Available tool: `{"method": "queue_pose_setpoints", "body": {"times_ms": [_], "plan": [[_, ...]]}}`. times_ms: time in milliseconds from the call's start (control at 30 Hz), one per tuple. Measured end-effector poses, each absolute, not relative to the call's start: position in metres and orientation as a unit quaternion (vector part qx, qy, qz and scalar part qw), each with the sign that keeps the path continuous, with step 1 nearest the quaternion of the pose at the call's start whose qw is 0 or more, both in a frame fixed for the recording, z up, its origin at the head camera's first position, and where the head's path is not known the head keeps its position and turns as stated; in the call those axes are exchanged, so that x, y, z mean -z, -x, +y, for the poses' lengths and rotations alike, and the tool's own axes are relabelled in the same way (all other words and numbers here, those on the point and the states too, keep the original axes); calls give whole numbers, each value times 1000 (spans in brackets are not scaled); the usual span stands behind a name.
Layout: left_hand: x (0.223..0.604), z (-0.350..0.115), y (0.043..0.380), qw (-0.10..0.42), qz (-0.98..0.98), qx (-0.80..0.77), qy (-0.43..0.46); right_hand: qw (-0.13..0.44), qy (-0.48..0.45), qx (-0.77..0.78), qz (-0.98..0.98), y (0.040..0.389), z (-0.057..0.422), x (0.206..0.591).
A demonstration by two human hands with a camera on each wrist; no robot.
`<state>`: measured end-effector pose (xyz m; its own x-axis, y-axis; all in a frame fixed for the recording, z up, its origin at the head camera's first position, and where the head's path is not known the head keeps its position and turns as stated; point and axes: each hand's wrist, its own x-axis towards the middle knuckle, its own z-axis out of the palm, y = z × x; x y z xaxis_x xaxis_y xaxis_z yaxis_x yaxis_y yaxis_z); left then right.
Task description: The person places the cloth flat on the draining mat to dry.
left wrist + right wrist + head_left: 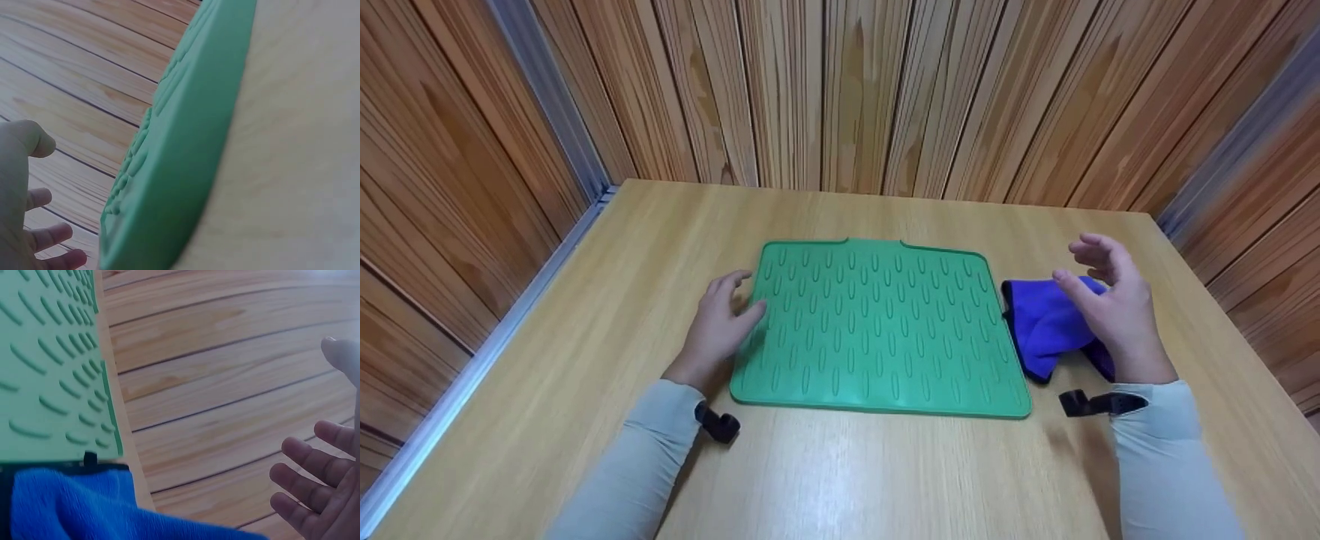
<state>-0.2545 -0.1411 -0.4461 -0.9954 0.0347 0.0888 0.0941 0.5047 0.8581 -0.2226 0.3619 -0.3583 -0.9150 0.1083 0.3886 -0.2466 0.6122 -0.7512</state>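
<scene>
A green mat (870,330) with rows of raised oval ridges lies flat on the wooden table, a small tab at its far edge. Beside its left edge is my left hand (718,322), fingers loosely bent and thumb overlapping the mat's border in the head view; nothing is in its grasp. A crumpled blue cloth (1046,319) with black edging lies against the mat's right side. Over that cloth hovers my right hand (1117,315), fingers spread and holding nothing. The right wrist view shows the cloth (79,506) below and left of the spread fingers (304,495).
The light wooden table (840,480) runs back to a wood-panelled wall (855,97). Similar panels stand on the left and right, with a metal strip (487,345) along the table's left edge. Each wrist carries a black camera mount (720,426).
</scene>
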Motion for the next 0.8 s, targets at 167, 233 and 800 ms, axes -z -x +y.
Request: {"method": "queue_pose_setpoints", "body": {"times_ms": [167, 233, 800], "plan": [[448, -143, 255, 18, -871, 490, 31, 216, -46, -456, -862, 226, 379, 363], [449, -144, 255, 10, -872, 488, 33, 215, -46, -460, -860, 227, 386, 366], [466, -159, 259, 27, -909, 410, 64, 165, -52, -473, -864, 233, 431, 396]]}}
